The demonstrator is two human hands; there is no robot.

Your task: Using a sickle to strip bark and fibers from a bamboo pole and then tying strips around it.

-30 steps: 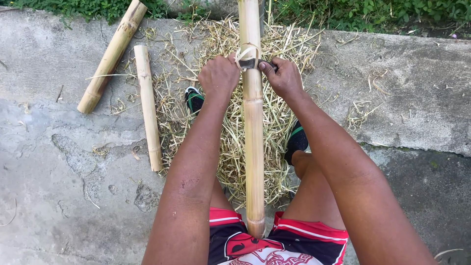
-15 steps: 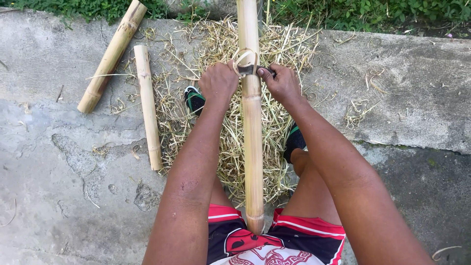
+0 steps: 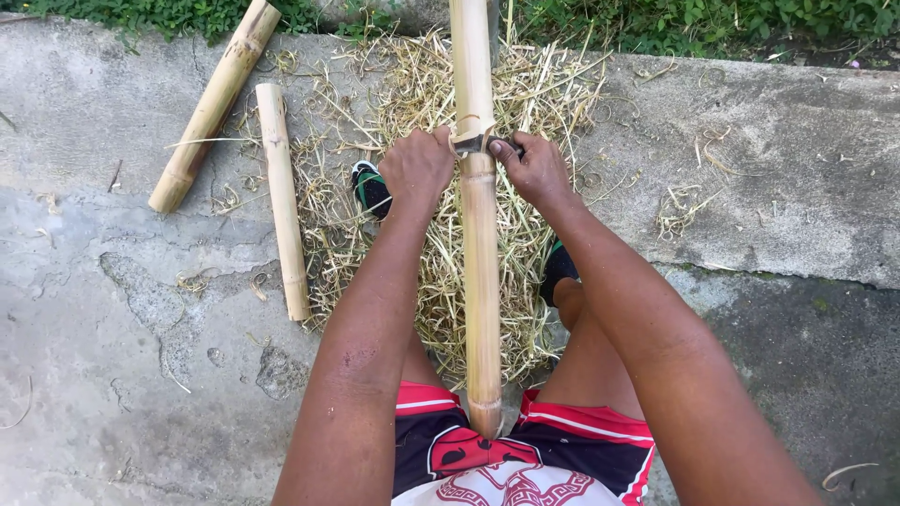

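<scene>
We see both hands closed tight on a blade (image 3: 483,144) set crosswise over the bamboo pole (image 3: 480,281): left hand (image 3: 419,169) fisted on its left end, right hand (image 3: 534,169) clamped on the right end. The pole runs from between our thighs to the concrete's far edge, over a heap of shavings (image 3: 422,225). Two shorter bamboo pieces (image 3: 281,197) lie well apart toward the far-left corner; bare concrete (image 3: 122,375) spreads near-left and right. Against a second ago, both hands and the blade sit slightly nearer us along the pole.
</scene>
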